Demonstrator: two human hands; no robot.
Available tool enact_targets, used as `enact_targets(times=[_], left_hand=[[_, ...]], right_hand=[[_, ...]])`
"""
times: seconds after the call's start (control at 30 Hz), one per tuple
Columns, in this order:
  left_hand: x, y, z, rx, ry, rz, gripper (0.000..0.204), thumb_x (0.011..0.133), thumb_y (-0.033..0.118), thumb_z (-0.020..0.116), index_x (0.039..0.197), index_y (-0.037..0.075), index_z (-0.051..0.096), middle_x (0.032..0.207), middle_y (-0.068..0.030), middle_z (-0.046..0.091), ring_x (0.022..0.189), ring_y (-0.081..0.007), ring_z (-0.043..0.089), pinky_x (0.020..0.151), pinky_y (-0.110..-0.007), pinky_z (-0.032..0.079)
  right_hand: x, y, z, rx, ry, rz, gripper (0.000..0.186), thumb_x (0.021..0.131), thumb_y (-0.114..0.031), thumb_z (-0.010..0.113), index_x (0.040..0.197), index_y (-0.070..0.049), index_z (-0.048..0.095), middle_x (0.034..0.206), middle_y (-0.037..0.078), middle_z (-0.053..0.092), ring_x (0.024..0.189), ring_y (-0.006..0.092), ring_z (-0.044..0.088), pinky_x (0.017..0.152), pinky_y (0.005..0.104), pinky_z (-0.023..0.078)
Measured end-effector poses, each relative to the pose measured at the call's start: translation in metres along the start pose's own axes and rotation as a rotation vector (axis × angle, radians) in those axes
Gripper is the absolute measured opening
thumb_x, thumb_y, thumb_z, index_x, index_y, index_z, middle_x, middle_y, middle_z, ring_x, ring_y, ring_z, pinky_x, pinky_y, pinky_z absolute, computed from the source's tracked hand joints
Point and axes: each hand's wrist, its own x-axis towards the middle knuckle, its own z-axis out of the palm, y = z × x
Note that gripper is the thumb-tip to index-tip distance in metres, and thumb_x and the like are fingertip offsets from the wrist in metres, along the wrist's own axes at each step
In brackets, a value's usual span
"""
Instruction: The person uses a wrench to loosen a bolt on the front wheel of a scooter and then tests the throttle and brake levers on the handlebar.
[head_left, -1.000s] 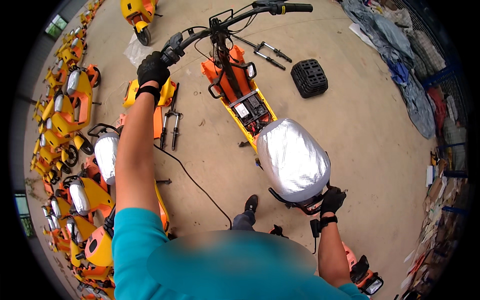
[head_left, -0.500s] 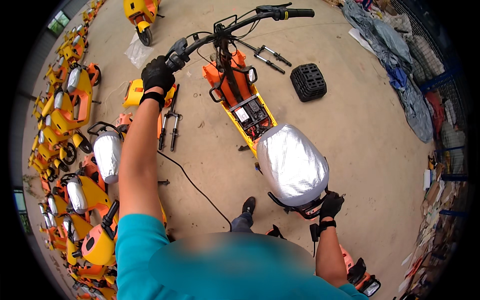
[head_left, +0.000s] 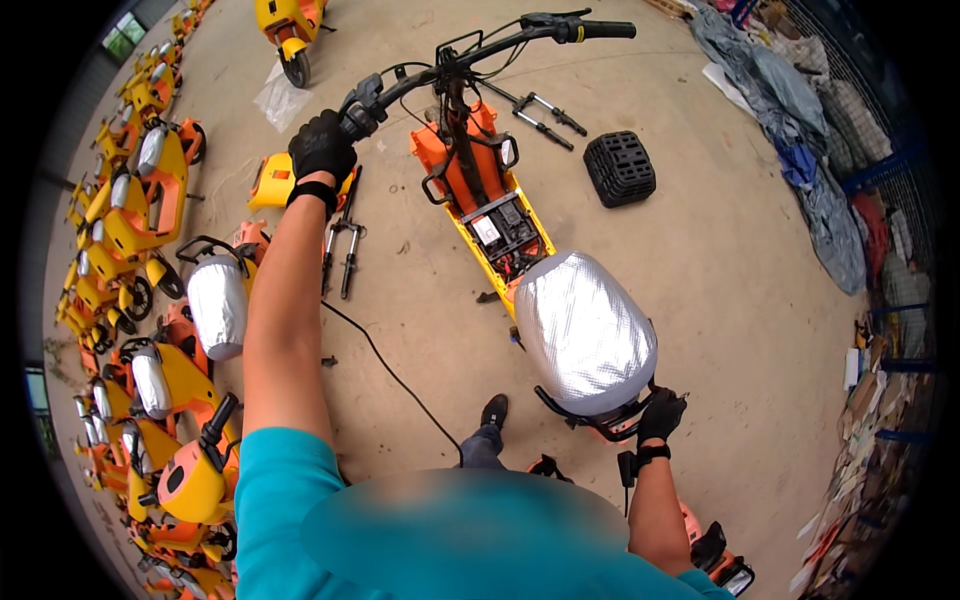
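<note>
A partly stripped scooter (head_left: 465, 180), orange and yellow, stands before me with its battery bay uncovered. My left hand (head_left: 322, 148), in a black glove, is closed round the left grip of the black handlebar (head_left: 500, 40). At the rear, my right hand (head_left: 661, 414), also gloved in black, grips the black rear rack (head_left: 610, 420) behind the seat. Silver padded film covers the seat (head_left: 585, 335). Inside the open frame sit a dark module with a white label (head_left: 487, 230) and loose wiring.
Fork parts (head_left: 545, 122) and a black plastic basket (head_left: 619, 167) lie beyond the scooter. Many yellow and orange scooters (head_left: 140, 215) line the left. A black cable (head_left: 385, 365) crosses the floor. Grey sheeting (head_left: 770, 110) and wire cages edge the right.
The scene has shifted very slightly in view. Both hands keep their holds on the handlebar grip and the rear rack.
</note>
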Motion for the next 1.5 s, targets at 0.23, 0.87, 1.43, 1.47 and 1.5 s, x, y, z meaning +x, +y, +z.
enact_targets(times=[0.23, 0.87, 1.43, 1.47, 1.5], left_hand=[[-0.003, 0.006, -0.001, 0.022, -0.004, -0.021, 0.027, 0.077, 0.016, 0.065, 0.104, 0.011, 0.061, 0.1, -0.0127, 0.065, 0.098, -0.0311, 0.063, 0.085, -0.044, 0.049], [-0.001, 0.004, 0.004, -0.019, 0.018, 0.043, 0.032, 0.076, 0.015, 0.066, 0.107, 0.01, 0.06, 0.1, -0.0152, 0.064, 0.099, -0.0323, 0.062, 0.086, -0.043, 0.048], [-0.001, 0.001, 0.019, -0.073, 0.098, 0.071, 0.031, 0.075, 0.013, 0.065, 0.104, 0.008, 0.056, 0.095, -0.0151, 0.062, 0.093, -0.0337, 0.061, 0.081, -0.045, 0.048], [0.0, 0.001, 0.019, -0.08, 0.095, 0.065, 0.031, 0.074, 0.013, 0.065, 0.104, 0.008, 0.055, 0.095, -0.0151, 0.061, 0.093, -0.0339, 0.061, 0.081, -0.045, 0.047], [-0.002, 0.002, 0.019, -0.089, 0.087, 0.057, 0.032, 0.074, 0.012, 0.065, 0.104, 0.008, 0.055, 0.094, -0.0152, 0.061, 0.093, -0.034, 0.061, 0.081, -0.045, 0.047]], right_hand=[[-0.003, -0.011, -0.006, 0.066, -0.044, -0.014, 0.033, 0.088, -0.026, 0.052, 0.094, 0.007, 0.05, 0.084, 0.016, 0.065, 0.083, 0.0314, 0.062, 0.075, 0.0397, 0.047], [0.004, 0.004, -0.007, 0.045, -0.034, -0.018, 0.034, 0.087, -0.025, 0.053, 0.095, 0.008, 0.049, 0.085, 0.017, 0.065, 0.082, 0.032, 0.062, 0.076, 0.0401, 0.048], [-0.005, -0.035, -0.014, 0.018, -0.1, -0.016, 0.032, 0.088, -0.022, 0.047, 0.088, 0.004, 0.067, 0.092, 0.017, 0.068, 0.09, 0.0303, 0.062, 0.084, 0.0398, 0.045], [-0.006, -0.038, -0.014, -0.062, -0.098, -0.015, 0.035, 0.089, -0.023, 0.045, 0.087, 0.001, 0.071, 0.096, 0.018, 0.067, 0.094, 0.0304, 0.061, 0.085, 0.0399, 0.044], [-0.005, -0.037, -0.012, -0.069, -0.098, -0.04, 0.034, 0.09, -0.023, 0.045, 0.09, 0.002, 0.068, 0.096, 0.017, 0.067, 0.094, 0.0291, 0.061, 0.086, 0.0386, 0.044]])
